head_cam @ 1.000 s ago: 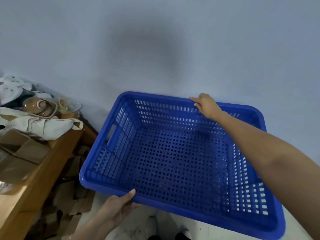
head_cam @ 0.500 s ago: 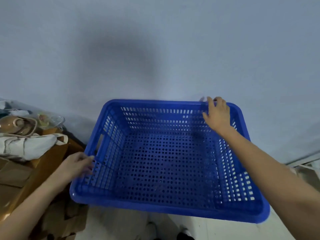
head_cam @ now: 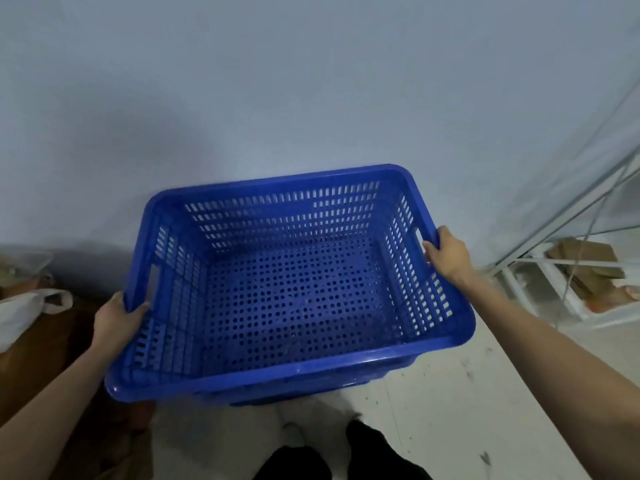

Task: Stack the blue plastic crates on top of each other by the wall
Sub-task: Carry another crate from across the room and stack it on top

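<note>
The left hand (head_cam: 116,315) and right hand (head_cam: 448,252) each clench a short-side rim of the crate (head_cam: 291,289), its long axis parallel to the wall (head_cam: 311,98) just behind it.

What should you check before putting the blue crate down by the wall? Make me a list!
1. Left hand grips the blue crate rim: ok.
2. Right hand grips the opposite rim near the handle slot: ok.
3. Crate is empty inside: ok.
4. Crate is level: not ok, the near-left corner sits lower.
5. Lined up with another crate below: cannot tell, only a blue edge shows under it.
6. Far side close to the wall: ok.
</note>
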Demonstrator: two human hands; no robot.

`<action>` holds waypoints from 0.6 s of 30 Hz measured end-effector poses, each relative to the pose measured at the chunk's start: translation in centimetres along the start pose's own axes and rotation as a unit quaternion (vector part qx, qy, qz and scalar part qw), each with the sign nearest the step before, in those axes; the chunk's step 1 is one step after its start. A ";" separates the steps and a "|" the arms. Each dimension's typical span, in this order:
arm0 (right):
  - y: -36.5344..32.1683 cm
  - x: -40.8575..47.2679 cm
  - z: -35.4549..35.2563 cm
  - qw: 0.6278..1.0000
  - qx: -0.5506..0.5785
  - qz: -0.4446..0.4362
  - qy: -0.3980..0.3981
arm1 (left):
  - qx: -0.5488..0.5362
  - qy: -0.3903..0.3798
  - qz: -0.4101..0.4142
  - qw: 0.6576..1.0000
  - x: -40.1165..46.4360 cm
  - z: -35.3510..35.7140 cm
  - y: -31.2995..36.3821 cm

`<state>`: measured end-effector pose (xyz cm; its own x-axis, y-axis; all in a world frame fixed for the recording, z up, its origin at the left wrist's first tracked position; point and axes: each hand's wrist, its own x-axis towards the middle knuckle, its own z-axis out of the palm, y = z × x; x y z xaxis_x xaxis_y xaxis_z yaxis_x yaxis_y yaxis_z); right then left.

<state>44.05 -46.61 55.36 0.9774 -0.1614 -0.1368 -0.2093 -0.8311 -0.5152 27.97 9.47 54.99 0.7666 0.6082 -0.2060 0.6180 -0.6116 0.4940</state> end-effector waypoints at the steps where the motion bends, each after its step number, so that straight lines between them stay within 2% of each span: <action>1: 0.0 -0.2 -0.1 1.000 0.002 -0.003 0.002 | 0.012 0.004 0.007 1.000 0.0 0.2 -0.2; 10: -0.5 -0.3 0.2 1.000 0.002 -0.010 -0.006 | 0.065 -0.020 0.016 0.998 1.2 0.2 -1.1; 18: -0.3 0.4 0.4 1.000 -0.023 -0.019 0.001 | 0.049 -0.017 0.004 0.999 1.2 0.8 -1.3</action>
<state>44.49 -46.25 55.14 0.9846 -0.1300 -0.1165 -0.1704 -0.8604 -0.4803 28.25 10.58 53.40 0.7766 0.5858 -0.2319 0.6240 -0.6640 0.4120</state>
